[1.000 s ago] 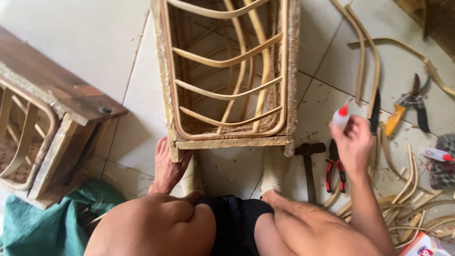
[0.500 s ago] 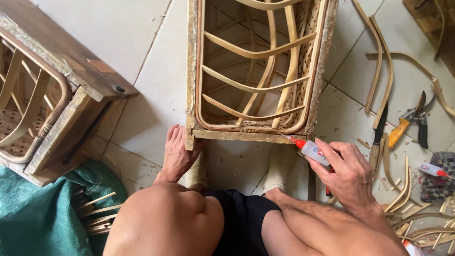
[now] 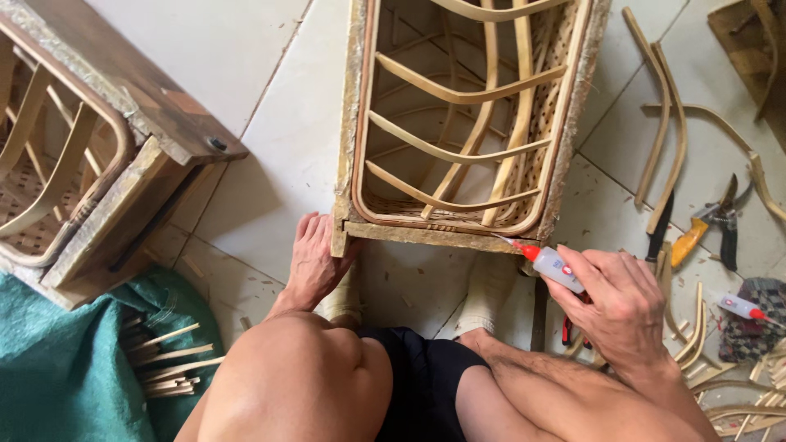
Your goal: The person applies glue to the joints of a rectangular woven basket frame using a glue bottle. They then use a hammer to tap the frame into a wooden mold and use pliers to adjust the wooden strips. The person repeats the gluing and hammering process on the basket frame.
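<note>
A wooden frame with bent rattan strips [image 3: 458, 139] lies on the tiled floor in front of my knees. My left hand [image 3: 315, 262] rests flat against its near left corner. My right hand [image 3: 618, 307] holds a small white glue bottle with a red nozzle [image 3: 550, 263]. The thin tip of the nozzle touches the frame's near right corner. My feet in pale socks [image 3: 487, 290] sit under the frame's near edge.
A second wooden frame [image 3: 90, 164] lies at the left over a green cloth [image 3: 57, 368] with cane sticks. At the right lie loose rattan strips [image 3: 663, 155], yellow-handled shears [image 3: 708, 221], a dark knife [image 3: 657, 233] and another small glue bottle [image 3: 745, 309].
My right hand came down from the right with the glue bottle and brought its tip to the frame's near right corner. The view shifted so the frame sits further right.
</note>
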